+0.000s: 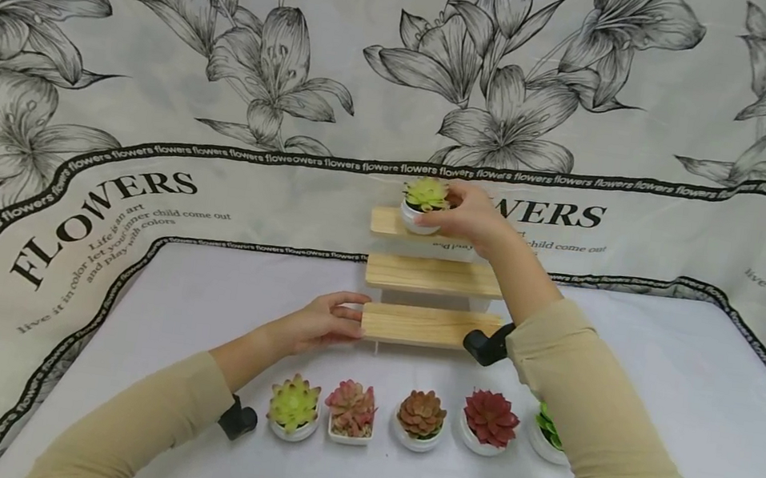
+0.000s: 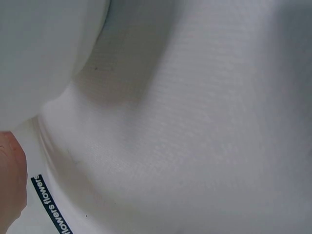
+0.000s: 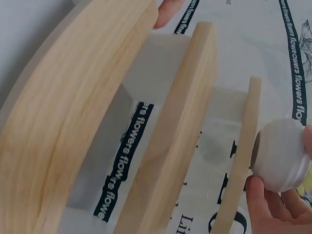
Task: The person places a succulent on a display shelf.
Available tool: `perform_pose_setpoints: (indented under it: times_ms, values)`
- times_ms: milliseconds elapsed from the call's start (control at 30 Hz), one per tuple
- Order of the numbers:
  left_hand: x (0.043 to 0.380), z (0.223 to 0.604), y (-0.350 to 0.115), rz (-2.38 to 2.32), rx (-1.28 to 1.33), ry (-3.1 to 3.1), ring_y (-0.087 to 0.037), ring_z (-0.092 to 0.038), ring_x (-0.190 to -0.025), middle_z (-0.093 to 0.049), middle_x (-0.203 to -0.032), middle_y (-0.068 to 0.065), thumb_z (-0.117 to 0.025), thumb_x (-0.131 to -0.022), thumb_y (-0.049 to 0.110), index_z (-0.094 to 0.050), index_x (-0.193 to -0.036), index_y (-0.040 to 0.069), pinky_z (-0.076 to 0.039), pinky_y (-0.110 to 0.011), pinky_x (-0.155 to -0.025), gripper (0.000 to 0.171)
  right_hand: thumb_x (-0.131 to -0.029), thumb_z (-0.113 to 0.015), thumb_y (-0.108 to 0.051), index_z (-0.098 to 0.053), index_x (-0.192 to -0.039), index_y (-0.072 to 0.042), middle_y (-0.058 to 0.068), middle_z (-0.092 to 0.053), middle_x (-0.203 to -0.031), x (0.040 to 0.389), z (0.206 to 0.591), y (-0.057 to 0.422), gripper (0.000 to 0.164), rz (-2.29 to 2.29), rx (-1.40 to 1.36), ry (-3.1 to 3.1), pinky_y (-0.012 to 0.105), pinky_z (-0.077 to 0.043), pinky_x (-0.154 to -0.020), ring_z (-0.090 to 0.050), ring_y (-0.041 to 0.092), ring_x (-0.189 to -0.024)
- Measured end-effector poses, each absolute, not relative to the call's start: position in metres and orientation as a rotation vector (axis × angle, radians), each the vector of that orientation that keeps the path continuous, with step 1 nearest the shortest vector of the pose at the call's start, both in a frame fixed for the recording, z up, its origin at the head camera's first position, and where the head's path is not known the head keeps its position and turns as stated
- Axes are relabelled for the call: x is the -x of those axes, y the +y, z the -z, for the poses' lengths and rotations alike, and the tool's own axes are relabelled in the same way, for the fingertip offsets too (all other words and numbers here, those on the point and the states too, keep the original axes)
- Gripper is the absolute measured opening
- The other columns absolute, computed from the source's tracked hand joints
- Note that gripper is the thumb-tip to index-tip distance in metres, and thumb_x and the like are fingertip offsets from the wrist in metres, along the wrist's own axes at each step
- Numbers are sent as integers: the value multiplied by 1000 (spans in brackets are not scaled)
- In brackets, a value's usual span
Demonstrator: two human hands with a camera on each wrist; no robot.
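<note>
A tiered stand point(image 1: 436, 277) with three wooden planks on pale supports stands at the back of the table. My right hand point(image 1: 469, 218) grips a small white pot holding a yellow-green succulent point(image 1: 427, 193), at the left part of the top plank point(image 1: 385, 221). In the right wrist view, the white pot's point(image 3: 283, 158) underside is right by that plank's edge, with fingers around the pot. At the lowest plank's point(image 1: 425, 327) left end, my left hand point(image 1: 324, 323) holds the stand by its edge. Only a bit of the left hand point(image 2: 12, 180) shows in the left wrist view.
In front of the stand is a row of potted succulents: yellow-green point(image 1: 294, 405), pink point(image 1: 351, 411), brown point(image 1: 421, 417), dark red point(image 1: 490, 419) and bright green point(image 1: 549, 429), the last partly hidden by the right sleeve. A flower-printed cloth point(image 1: 300, 204) hangs behind the white table point(image 1: 225, 283).
</note>
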State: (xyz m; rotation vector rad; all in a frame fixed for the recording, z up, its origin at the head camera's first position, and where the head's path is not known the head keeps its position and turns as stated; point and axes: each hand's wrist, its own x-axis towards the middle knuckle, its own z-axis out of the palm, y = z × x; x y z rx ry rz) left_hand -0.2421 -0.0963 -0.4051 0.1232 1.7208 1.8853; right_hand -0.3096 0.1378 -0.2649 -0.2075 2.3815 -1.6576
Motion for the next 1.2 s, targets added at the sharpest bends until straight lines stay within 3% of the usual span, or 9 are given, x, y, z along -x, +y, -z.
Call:
perform_pose_setpoints:
  times_ms: [100,333,567,900,1200]
  values:
    - [243,404,-96,-1891,-126,1715,-16,-61,-89,-56,-113,-14,-57,-86,-9,-36,-141,2,-54,-26,-79,60,-79,-73,-8,-31,-143,-4,17,-34,-139,312,267,132,77,1675,203,2391,38,-47,-93,-43,29,-119]
    - [245,402,-95,-1895,-124,1720,-15,-61,-89,-56,-115,-16,-56,-86,-10,-35,-141,2,-54,-25,-78,60,-81,-72,-10,-19,-149,-7,17,-23,-148,313,268,125,87,1699,172,2395,36,-45,-97,-35,30,-129]
    - [247,401,-95,-1893,-130,1723,-16,-61,-90,-55,-116,-16,-57,-86,-10,-36,-141,3,-53,-27,-81,60,-81,-73,-11,-19,-149,-10,15,-22,-149,314,266,125,86,1694,134,2408,37,-40,-101,-27,29,-134]
    - [244,400,-96,-1883,-137,1732,-15,-60,-90,-55,-117,-17,-57,-86,-9,-36,-140,2,-53,-26,-81,59,-82,-71,-6,-31,-144,-5,15,-32,-143,309,265,133,74,1784,156,2324,37,-43,-98,-40,29,-124]
    - [238,401,-95,-1894,-108,1729,-15,-60,-89,-55,-115,-16,-56,-86,-10,-36,-139,1,-53,-28,-83,58,-86,-67,-8,-30,-145,-4,18,-35,-142,291,260,156,70,1754,301,2323,43,-38,-102,-38,32,-126]
